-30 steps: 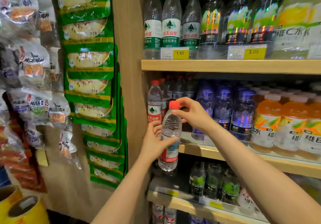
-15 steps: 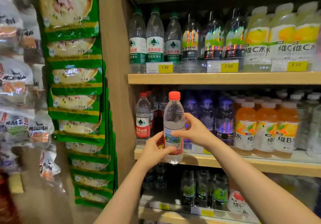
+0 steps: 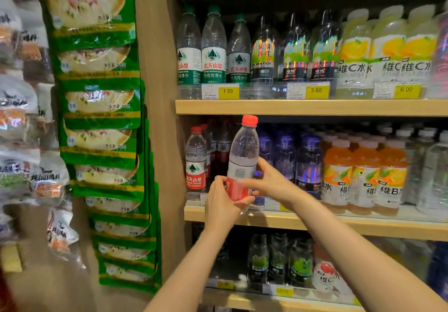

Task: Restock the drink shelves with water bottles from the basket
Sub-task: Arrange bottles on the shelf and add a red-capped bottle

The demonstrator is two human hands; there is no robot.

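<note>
Head view: your left hand [image 3: 221,206] grips the bottle [image 3: 242,159] at its red label; your right hand [image 3: 269,181] has its fingers wrapped round the mid-body. Since a second ago the bottle has risen, now upright before the middle shelf [image 3: 315,224], right of the shelved red-cap bottle [image 3: 196,161]. Placement appears imminent. Basket not visible.

Bottle [image 3: 243,156] base and lower label hidden by left hand [image 3: 223,206]; hanging packets [image 3: 19,122] at left blurred, cut by frame; bottom shelf [image 3: 278,299] price tags unreadable
</note>
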